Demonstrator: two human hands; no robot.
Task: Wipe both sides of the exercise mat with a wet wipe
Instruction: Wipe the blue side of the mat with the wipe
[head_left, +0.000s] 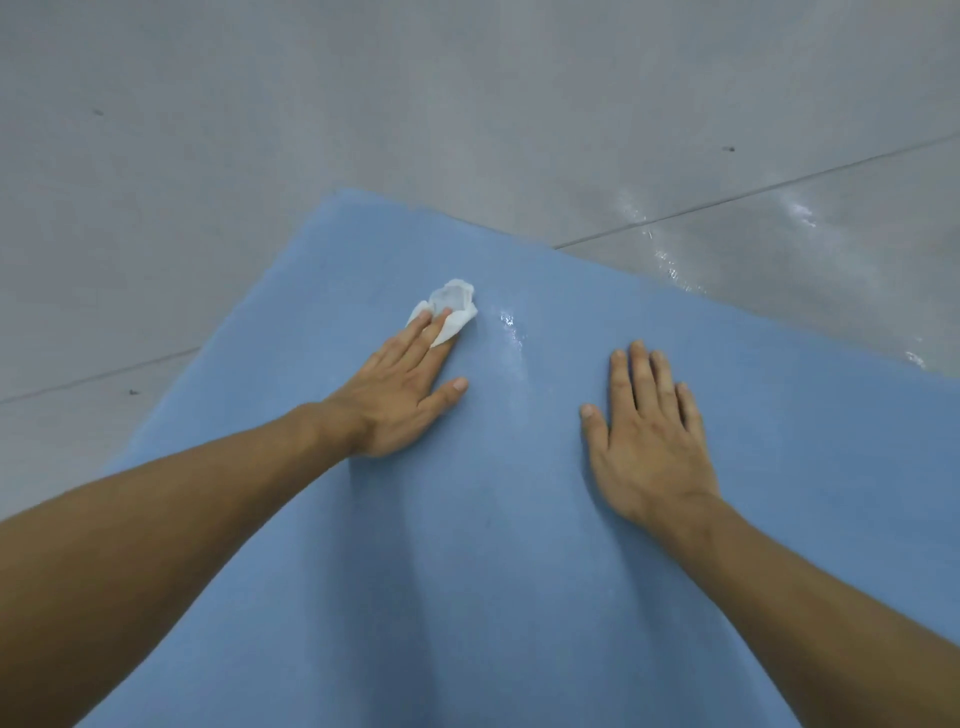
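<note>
With the left hand, presses a wet wipe down onto an exercise mat: fingers straight and close together, two fingertips on top of the wipe, thumb out to the side on the mat. With the right hand, rests palm down on the mat near the left, fingers straight and slightly apart, holding nothing.

Shows the mat as a plain, matte, light blue sheet, lying flat and filling the lower part of the view, its far corner pointing away from the person, both bare forearms reaching across it. Lies on a smooth grey floor, crossed by thin dark seam lines, with a shiny wet patch just past the mat's far right edge.

Shows the wipe as small, white and crumpled, bunched up beyond the fingertips, near the mat's far left edge. Leaves a glistening wet streak on the blue surface just right of the wipe. Includes a few tiny dark specks on the floor.
</note>
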